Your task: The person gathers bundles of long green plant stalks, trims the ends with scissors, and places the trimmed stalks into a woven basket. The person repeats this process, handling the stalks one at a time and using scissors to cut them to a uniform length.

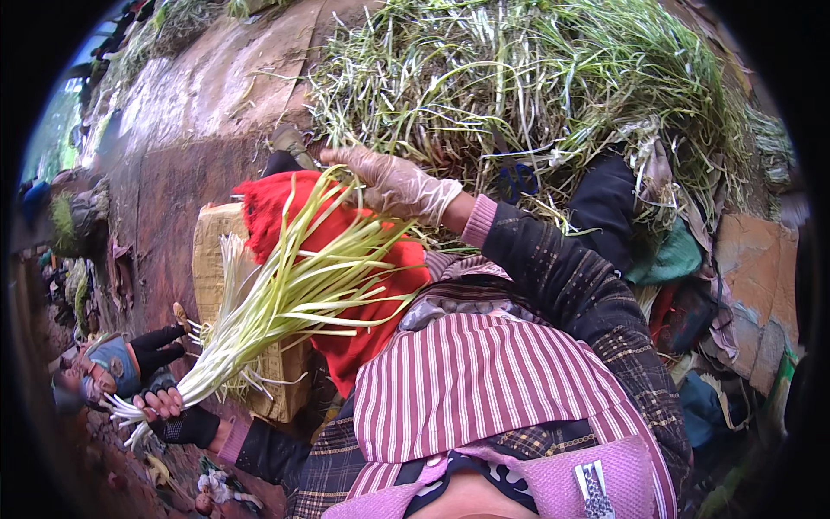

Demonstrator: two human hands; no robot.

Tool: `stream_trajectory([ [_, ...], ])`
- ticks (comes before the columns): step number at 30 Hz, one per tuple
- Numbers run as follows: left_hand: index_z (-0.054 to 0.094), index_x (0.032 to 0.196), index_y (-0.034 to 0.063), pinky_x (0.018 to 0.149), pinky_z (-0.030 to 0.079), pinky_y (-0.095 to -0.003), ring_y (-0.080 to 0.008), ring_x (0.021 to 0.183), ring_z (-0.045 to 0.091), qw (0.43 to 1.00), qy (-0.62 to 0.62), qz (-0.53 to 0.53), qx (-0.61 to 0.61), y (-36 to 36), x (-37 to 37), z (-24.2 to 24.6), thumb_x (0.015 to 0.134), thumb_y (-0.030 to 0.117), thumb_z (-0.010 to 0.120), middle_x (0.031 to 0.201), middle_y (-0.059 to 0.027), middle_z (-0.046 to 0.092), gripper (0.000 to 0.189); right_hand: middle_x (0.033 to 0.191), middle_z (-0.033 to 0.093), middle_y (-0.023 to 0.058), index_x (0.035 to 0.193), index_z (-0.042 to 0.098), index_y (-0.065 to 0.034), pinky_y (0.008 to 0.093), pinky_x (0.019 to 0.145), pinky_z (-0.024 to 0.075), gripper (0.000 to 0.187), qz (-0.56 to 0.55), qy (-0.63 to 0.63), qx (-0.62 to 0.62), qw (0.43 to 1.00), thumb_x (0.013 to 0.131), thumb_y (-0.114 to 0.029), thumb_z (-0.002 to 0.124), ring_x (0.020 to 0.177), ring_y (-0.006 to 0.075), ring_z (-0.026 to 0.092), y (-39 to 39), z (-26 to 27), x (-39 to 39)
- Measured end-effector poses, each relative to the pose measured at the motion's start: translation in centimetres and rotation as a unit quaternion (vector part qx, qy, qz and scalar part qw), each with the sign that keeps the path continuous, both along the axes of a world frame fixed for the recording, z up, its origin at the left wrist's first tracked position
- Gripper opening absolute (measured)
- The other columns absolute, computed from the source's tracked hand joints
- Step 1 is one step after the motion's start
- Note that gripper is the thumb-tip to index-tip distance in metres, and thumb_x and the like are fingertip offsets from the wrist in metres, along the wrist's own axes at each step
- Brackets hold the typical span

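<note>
My left hand point(161, 410), in a black fingerless glove, grips the white stem ends of a bunch of garlic chives or similar pale yellow-green stalks point(285, 311). The bunch fans up and right across a red cloth point(343, 259) on my lap. My right hand point(395, 181), in a thin translucent glove, is held flat above the leaf tips, with no stalk plainly in its grasp. Beneath the bunch is a yellowish block-like bundle or box point(217, 259), with more white stalks point(235, 259) lying on it.
A large heap of green stalks point(519, 84) lies in front of me. Blue-handled scissors point(517, 180) rest at its near edge. Cardboard point(755, 279) and a green bag point(668, 256) are at right. Another person point(120, 363) and a child-sized figure point(220, 490) are at lower left.
</note>
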State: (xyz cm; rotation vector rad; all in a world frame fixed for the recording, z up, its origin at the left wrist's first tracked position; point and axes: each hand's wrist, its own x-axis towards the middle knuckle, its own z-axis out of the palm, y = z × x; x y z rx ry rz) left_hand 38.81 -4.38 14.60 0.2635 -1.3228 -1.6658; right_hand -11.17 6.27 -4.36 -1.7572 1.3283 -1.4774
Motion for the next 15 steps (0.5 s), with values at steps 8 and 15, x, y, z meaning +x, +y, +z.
stream_trajectory([
  [8,0.042,0.102,0.0072,0.054,0.040,-0.0322,-0.0161,0.050,0.048,1.000,0.022,0.015,0.003,0.3,-1.7,-0.8,0.097,0.012,0.044,0.065,-0.0043,0.048,0.007,0.086,0.067,0.0153,0.094,0.067,-0.0092,0.0386,0.070,0.0500,0.020,0.035,-0.039,0.291,0.955,0.081,-0.023,0.063,0.080,0.0314,0.065,3.0,-4.7,3.1],
  [15,0.043,0.100,0.0091,0.054,0.040,-0.0319,-0.0146,0.049,0.046,0.999,0.014,0.036,0.005,-0.5,0.7,-1.1,0.098,0.015,0.042,0.064,-0.0028,0.048,0.006,0.085,0.065,0.0184,0.084,0.067,-0.0052,0.0459,0.078,0.0485,0.029,-0.104,0.145,0.474,0.862,0.086,-0.030,0.053,0.084,0.0366,0.062,9.8,-9.5,-2.7],
])
